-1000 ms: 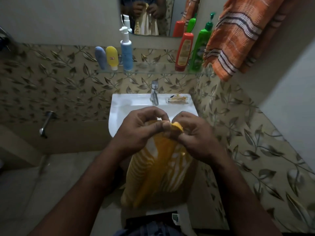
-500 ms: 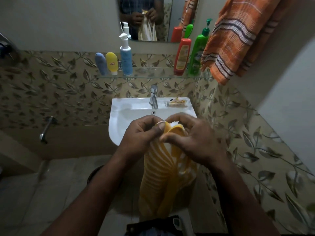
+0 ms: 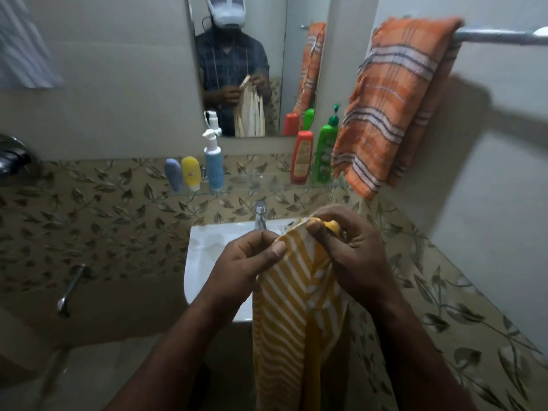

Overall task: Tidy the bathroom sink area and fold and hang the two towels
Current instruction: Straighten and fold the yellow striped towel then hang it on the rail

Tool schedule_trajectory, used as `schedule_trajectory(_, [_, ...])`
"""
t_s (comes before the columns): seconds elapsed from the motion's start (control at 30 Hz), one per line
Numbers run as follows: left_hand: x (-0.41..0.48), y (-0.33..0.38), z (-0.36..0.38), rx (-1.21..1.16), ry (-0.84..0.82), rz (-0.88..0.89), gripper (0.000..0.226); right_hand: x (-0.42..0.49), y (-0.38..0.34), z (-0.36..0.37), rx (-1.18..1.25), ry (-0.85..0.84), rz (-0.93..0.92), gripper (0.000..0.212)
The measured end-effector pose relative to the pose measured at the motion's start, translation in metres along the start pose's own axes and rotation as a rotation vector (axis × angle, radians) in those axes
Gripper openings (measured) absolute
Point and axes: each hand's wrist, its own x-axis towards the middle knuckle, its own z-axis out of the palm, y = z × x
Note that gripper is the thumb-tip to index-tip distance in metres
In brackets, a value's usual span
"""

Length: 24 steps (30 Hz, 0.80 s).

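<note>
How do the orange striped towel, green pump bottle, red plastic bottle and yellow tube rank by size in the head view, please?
1. orange striped towel
2. green pump bottle and red plastic bottle, too alike to rank
3. yellow tube

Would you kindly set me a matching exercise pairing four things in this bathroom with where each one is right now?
1 yellow striped towel
2 orange towel
3 green bottle
4 tap

A over the rail
B on the glass shelf
C pinched by left hand and right hand
D at the back of the sink

Pairs: 1-C, 2-A, 3-B, 4-D
</note>
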Motion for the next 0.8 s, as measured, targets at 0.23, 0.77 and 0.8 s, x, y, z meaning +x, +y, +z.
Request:
schedule_trajectory(0.23, [0.011,0.049,0.014,0.015,0.008,0.196,0.026,0.021,-0.024,0.002,0.061,0.05,-0.047,0.008])
schedule_trajectory(0.77, [0.024,0.095,0.021,0.103,-0.013,0.354,0.02,0.049,-0.062,0.007,-0.094,-0.006,-0.206,0.049])
schedule_trajectory(0.8, [0.025,0.096,0.022,0.081,-0.035,0.335,0.02,0.05,-0.063,0.007,-0.093,0.011,-0.222,0.043])
